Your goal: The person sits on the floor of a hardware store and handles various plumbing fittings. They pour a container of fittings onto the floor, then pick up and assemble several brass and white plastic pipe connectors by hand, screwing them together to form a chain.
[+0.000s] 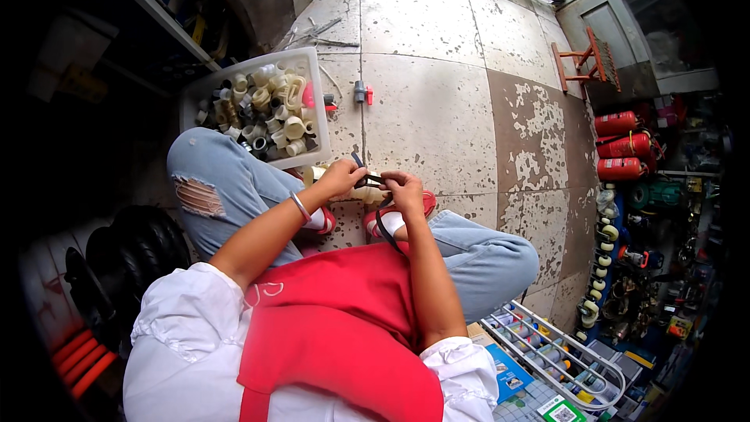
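Head view: our left hand [342, 178] and right hand [403, 189] both pinch a thin black strap [380, 223]; if either grip loosens, it could slip or twist.

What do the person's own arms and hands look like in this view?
A loose white fabric sleeve covers each upper arm, its hem gathered; forearms are bare. A thin, round, silvery bangle circles the left wrist. The left grip and right grip are human hands without gloves.
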Motion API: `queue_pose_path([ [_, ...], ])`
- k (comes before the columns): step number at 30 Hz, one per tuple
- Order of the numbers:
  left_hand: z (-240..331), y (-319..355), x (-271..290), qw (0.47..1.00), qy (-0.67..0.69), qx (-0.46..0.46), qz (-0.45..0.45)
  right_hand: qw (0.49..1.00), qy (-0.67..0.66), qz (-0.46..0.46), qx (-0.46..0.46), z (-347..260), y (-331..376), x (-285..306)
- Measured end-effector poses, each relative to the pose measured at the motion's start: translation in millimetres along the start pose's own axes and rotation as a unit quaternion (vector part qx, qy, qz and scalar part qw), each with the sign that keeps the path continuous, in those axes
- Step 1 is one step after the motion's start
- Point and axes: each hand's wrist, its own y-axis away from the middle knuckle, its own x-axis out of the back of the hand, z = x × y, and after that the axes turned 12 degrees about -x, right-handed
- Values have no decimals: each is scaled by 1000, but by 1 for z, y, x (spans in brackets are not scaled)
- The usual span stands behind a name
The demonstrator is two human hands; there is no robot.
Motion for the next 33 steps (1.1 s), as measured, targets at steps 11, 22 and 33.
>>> queue_pose_path([
  [11, -1, 0, -6, 998, 57, 16, 5, 981, 129, 7, 142, 19, 4, -24],
  [22, 6, 11, -10, 991, -39, -127, 9, 1000, 1, -4, 26, 19, -2, -19],
  [33, 23, 15, -4, 980, -48, -192, 7, 997, 47, 51, 15, 41, -22, -21],
])
